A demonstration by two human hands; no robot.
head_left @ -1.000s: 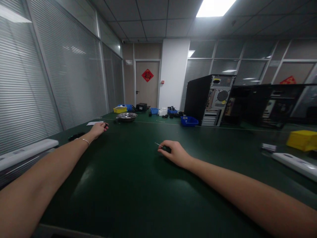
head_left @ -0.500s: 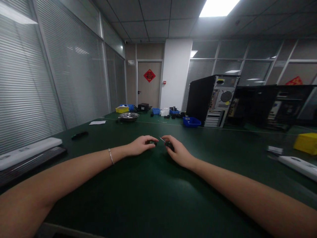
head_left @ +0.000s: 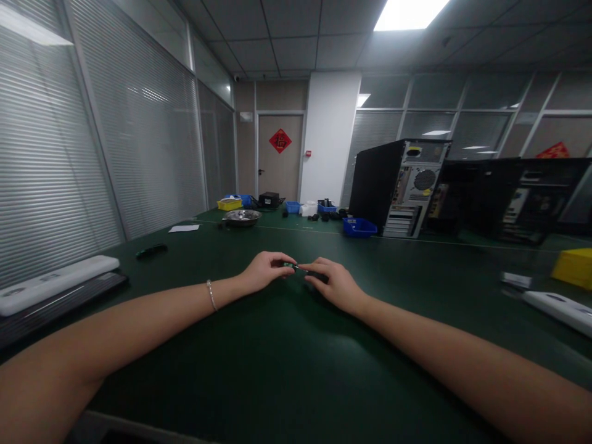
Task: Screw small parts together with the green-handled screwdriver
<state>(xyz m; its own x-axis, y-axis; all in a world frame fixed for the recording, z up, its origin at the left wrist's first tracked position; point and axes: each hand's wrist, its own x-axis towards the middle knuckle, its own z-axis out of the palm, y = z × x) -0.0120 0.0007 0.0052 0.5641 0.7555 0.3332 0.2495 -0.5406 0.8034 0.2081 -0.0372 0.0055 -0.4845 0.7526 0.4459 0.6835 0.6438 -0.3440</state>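
Note:
Over the middle of the green table, my left hand (head_left: 266,270) pinches a small dark part with some green on it (head_left: 290,265) between thumb and fingers. Its exact kind is too small to make out. My right hand (head_left: 337,283) is closed around a small screwdriver (head_left: 301,268), whose thin metal shaft points left. The dark handle is mostly hidden by the fingers. The shaft's tip is at the small part, and whether it touches cannot be told. A bracelet (head_left: 211,295) circles my left wrist.
On the green table (head_left: 287,370), a metal bowl (head_left: 243,217), blue bin (head_left: 359,227) and computer tower (head_left: 398,188) stand farther back. A white power strip (head_left: 60,283) and a dark tool (head_left: 152,250) lie left. At right are another white strip (head_left: 559,311) and a yellow box (head_left: 573,266).
The screwdriver's shaft has come left to the small part, and its angle is flatter. The gap between my two hands has narrowed; the left hand keeps its pinch.

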